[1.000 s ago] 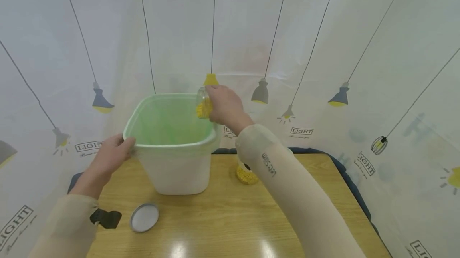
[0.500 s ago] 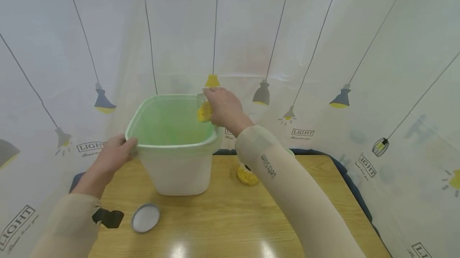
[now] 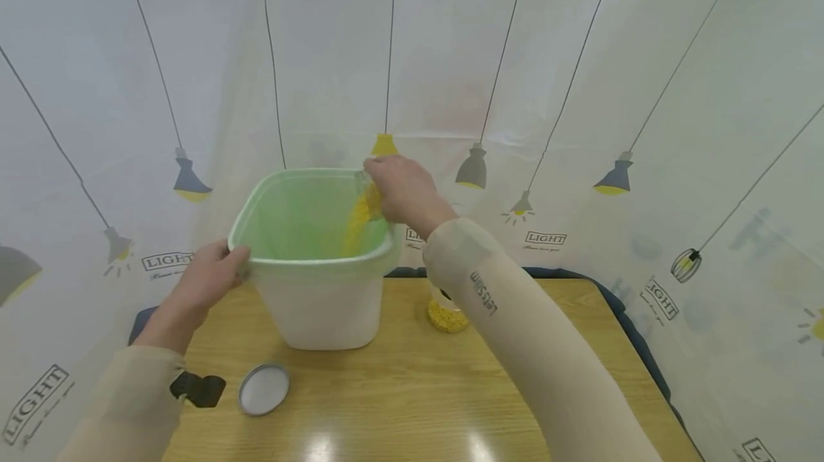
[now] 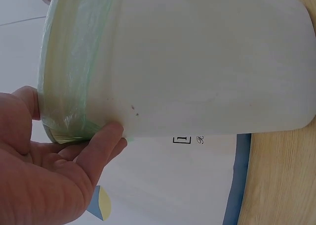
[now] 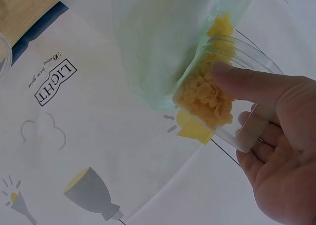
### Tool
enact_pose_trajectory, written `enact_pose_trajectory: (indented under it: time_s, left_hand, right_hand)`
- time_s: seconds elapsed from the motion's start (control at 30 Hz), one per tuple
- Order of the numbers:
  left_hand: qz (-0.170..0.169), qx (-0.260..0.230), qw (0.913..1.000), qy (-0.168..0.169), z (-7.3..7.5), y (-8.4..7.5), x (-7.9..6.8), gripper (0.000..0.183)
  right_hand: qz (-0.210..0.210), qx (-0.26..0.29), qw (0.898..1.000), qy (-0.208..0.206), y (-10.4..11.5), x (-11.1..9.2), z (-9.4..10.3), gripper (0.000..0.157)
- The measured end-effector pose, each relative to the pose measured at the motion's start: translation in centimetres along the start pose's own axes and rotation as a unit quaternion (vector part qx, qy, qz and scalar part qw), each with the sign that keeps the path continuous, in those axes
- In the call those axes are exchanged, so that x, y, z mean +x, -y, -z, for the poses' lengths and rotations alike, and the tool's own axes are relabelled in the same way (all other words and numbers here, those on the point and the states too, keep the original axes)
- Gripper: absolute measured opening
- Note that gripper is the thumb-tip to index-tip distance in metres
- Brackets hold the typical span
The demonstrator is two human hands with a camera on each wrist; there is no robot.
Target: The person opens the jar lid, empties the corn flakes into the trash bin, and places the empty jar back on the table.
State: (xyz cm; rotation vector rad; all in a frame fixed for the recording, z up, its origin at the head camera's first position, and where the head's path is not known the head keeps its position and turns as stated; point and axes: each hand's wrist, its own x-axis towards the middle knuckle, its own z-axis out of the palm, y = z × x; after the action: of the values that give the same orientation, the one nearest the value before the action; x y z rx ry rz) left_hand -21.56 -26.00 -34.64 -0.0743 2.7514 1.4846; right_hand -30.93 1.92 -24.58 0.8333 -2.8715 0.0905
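Observation:
A white bin (image 3: pixel 325 312) lined with a green plastic bag (image 3: pixel 283 215) stands on the wooden table, its opening tilted toward me. My left hand (image 3: pixel 209 276) grips its near left rim; in the left wrist view the thumb and fingers pinch the bag-covered edge. Over the right side of the opening, my right hand (image 3: pixel 405 190) holds a clear jar (image 5: pixel 227 136), tipped mouth-down toward the bag. Yellow flakes (image 5: pixel 205 99) lie along the jar's side and stream out into the bin. The bin's bottom is hidden.
A round silver-rimmed lid (image 3: pixel 264 390) lies on the table (image 3: pixel 412 390) near my left wrist. Behind my right forearm stands another clear container with yellow contents (image 3: pixel 447 315), partly hidden. A white sheet printed with lamps hangs around the table.
The jar in my right hand has tipped further down, and yellow flakes now fall from it into the bin. My left hand stays on the rim.

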Motion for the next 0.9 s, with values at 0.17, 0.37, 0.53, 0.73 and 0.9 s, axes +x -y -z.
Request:
enact_pose_trajectory:
  time_s: [0.17, 0.37, 0.53, 0.73, 0.9]
  left_hand:
    - [0.001, 0.003, 1.0000, 0.001, 0.0, 0.0, 0.0, 0.054]
    - [0.003, 0.002, 1.0000, 0.002, -0.1, 0.1, 0.1, 0.053]
    - [0.002, -0.001, 1.0000, 0.006, -0.2, 0.0, 0.0, 0.054]
    - [0.003, 0.002, 1.0000, 0.002, -0.2, -0.1, 0.0, 0.054]
    - [0.006, -0.002, 1.0000, -0.003, -0.3, -0.1, 0.0, 0.055]
  right_hand:
    - [0.002, -0.002, 1.000, 0.021, 0.2, -0.1, 0.5, 0.035]
    - [-0.003, -0.004, 0.999, 0.039, 0.3, -0.2, 1.0, 0.034]
    - [-0.008, -0.001, 0.999, 0.043, 0.4, -0.2, 1.2, 0.031]
    - [-0.003, -0.011, 0.999, 0.043, 0.5, 0.0, 1.3, 0.032]
    - [-0.001, -0.026, 0.999, 0.047, 0.7, 0.2, 1.6, 0.030]
